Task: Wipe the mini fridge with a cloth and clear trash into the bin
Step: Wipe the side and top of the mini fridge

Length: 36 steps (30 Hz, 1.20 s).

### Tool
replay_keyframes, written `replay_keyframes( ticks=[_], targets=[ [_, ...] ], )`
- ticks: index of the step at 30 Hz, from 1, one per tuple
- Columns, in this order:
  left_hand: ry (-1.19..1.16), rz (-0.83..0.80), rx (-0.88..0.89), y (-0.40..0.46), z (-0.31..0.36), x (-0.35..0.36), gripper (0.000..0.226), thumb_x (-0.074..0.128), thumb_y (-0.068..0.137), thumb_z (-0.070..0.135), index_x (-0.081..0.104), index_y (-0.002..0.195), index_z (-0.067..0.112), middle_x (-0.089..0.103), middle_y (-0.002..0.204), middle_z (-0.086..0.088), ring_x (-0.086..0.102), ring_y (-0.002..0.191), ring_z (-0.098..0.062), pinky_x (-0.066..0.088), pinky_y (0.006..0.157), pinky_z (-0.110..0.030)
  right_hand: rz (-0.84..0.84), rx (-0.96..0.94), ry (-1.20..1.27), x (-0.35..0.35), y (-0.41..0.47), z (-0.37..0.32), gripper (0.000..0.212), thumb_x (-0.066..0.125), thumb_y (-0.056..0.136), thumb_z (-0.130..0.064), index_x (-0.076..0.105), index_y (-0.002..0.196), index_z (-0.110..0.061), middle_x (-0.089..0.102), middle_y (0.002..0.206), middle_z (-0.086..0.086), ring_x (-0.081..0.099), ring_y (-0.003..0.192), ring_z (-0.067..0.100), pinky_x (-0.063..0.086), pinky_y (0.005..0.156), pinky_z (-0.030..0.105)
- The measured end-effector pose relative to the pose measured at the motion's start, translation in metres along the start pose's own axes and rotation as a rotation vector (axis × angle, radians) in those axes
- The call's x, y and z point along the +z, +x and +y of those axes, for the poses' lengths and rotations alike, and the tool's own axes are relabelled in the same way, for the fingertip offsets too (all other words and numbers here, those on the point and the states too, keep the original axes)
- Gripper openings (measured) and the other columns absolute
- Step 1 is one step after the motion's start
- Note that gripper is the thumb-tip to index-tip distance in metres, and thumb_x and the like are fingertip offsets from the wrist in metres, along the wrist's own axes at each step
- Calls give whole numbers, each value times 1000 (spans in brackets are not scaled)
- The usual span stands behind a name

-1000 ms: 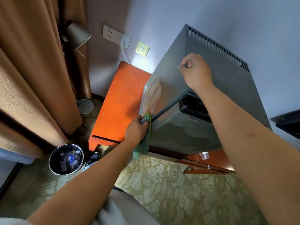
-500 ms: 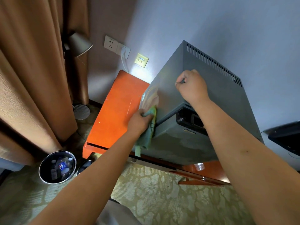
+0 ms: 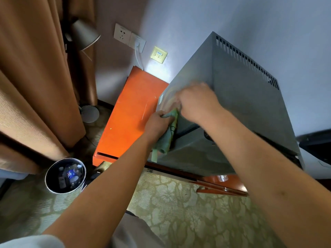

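Grip: left hand (image 3: pixel 157 125), fingers curled round one green cloth (image 3: pixel 167 136), holding it against the front left corner of the mini fridge (image 3: pixel 238 111); the cloth's loose end hangs down the fridge's front face. Right hand (image 3: pixel 196 102), blurred, lies on the fridge's top left edge, just above the cloth; whether its fingers grip anything cannot be told.

Step in hand, as judged: wiping the fridge, at the corner and left side. Next move likely calls for flat pressure with the cloth along the grey side panel, with the right hand either steadying the casing or reaching for the cloth.

Count, outward:
- Mini fridge, one, grey, vent slots along its rear top edge, standing on an orange cabinet (image 3: pixel 130 111).
- Bin (image 3: pixel 65 175), one, round, on the carpet to the left, well apart from the fridge; holds several pieces of trash, among them a bottle with a blue label.
- Floor lamp (image 3: pixel 84 34), one, by the curtain (image 3: pixel 32 77).
- Wall sockets, two plates; one yellow plate beside them.
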<state>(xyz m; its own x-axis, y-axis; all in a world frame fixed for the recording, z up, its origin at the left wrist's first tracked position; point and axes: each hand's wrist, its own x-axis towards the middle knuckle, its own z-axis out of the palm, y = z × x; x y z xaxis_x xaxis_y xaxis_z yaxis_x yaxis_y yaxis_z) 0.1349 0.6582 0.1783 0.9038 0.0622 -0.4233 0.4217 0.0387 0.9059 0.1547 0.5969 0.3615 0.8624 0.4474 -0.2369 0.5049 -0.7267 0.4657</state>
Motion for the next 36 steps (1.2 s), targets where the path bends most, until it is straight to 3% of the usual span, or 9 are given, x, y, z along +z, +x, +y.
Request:
replay_keyframes(
  ticks=[3,6,11,14,19,25,30,33,36],
  targets=[
    [96,-78,-25,-2,-23,-10,39,54,78,39,71,95,7,67,92,-7,56,86,-19,38,70,-30,-366,51,134,20,3,-52,32,53,93,-16,63,123,-9,64,122,13,60,114,33,53,91,41],
    [33,-198,-74,0,-28,-22,37,54,93,33,73,106,5,66,100,-8,57,96,-18,49,84,-39,-562,63,193,49,3,-80,35,46,99,-14,57,129,-3,62,127,16,61,114,33,52,88,41],
    [-135,-186,63,19,20,-24,19,64,96,33,78,83,28,73,82,12,62,86,-8,45,79,-28,-361,313,372,51,-5,-71,87,54,93,-29,5,156,7,29,156,22,33,141,33,33,113,37],
    [31,-231,158,31,42,-19,22,57,103,28,76,109,19,72,104,-2,61,99,-16,45,88,-29,-278,369,370,50,8,-57,97,59,83,-35,9,156,6,23,160,21,20,148,33,22,122,39],
    [69,-333,-102,33,4,-35,25,56,102,18,66,125,18,68,117,-7,62,114,-22,45,110,-45,-491,267,257,73,22,-81,97,64,84,-41,15,156,3,38,152,19,37,137,32,32,112,42],
    [39,-422,-85,32,44,-44,23,51,105,23,71,112,13,68,105,-3,62,99,-18,47,89,-30,-414,384,374,50,28,-73,98,65,81,-40,14,156,-1,36,150,21,38,135,34,37,109,42],
    [-37,-438,-165,39,65,-36,40,39,109,23,50,143,4,55,138,-14,50,131,-28,36,115,-39,-357,364,244,50,53,-56,87,59,84,-37,23,154,-1,40,150,19,40,135,32,38,110,42],
    [-71,-415,-314,40,33,-41,36,41,109,25,57,134,3,59,122,-3,57,113,-19,46,101,-32,-543,311,222,64,55,-80,86,60,90,-36,19,156,0,35,154,19,36,138,32,41,107,42],
    [-100,-404,-459,46,16,-47,30,39,110,17,53,84,18,46,82,2,43,71,-7,36,63,-16,-648,286,320,58,56,-87,60,55,91,-31,45,144,-4,56,131,13,53,119,29,52,92,39]
  ],
)
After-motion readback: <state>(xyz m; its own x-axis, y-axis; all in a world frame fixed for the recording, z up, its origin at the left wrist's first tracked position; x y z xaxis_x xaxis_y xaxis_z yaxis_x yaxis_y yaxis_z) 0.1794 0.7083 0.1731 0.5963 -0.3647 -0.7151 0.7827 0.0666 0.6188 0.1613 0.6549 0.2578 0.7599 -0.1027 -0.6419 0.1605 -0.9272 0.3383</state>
